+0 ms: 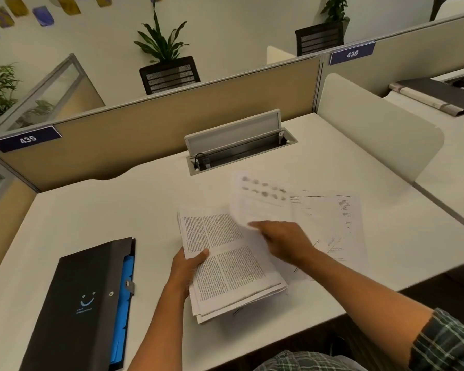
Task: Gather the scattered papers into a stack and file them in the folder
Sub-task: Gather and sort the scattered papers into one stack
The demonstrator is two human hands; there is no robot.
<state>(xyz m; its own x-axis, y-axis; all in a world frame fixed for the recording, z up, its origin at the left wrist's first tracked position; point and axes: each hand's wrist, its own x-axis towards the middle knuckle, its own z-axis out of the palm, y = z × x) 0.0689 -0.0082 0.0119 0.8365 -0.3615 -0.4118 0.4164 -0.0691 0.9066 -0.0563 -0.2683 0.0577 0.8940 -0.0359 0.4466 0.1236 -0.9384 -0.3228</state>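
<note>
- Folder (91, 298) nearest me, far left on the surface (91, 210), closed flat, blue dividers poking out its right edge.
- Left hand (188, 269): grip clamped on the stack (231, 266), thumb on top, lower edges fanned.
- Right hand (284, 242): grip pinching a blurred loose sheet (260, 202) above the stack.
- Remaining papers (330, 226) lie right, under my right forearm.
- Risk, I judge: fanned stack may slip out; forearm could drag sheets off the edge.

1 folder (86, 298), 1 paper stack (233, 269), approx 3 loose sheets (330, 220), 2 hands, 2 potted plants (162, 41).
</note>
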